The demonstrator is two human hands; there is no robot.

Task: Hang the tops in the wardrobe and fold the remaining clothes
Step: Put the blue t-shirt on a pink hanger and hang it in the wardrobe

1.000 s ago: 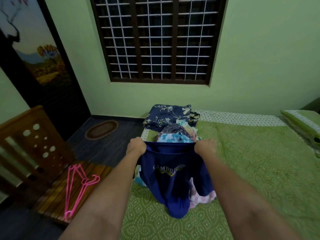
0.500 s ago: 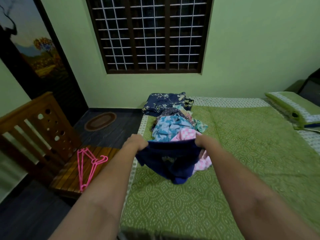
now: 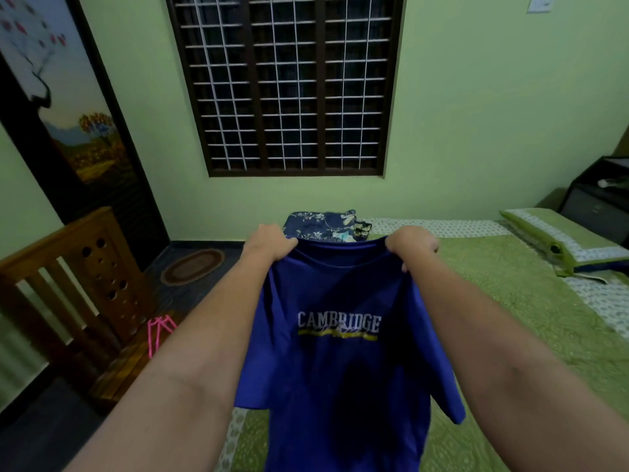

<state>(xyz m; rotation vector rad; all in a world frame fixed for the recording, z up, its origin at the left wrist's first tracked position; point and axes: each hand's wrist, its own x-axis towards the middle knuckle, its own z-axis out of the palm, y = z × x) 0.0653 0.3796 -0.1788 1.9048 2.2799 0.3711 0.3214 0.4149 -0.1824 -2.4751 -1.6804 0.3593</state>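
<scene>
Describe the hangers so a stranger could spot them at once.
Look left of the green bed to the slatted wooden bench on the dark floor. The hangers lie on it, partly hidden by the left arm: bright pink, the only pink thing nearby.

Two hands, the left hand and the right hand, hold one blue T-shirt. One pillow lies on one bed. One round rug and one window show.

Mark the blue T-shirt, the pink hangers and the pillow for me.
T-shirt (image 3: 340, 369): head view, chest just below the lettering.
Hangers (image 3: 157, 335): head view, pink bars showing beside the left forearm.
Pillow (image 3: 558, 238): head view, green top face at the bed's right.
</scene>
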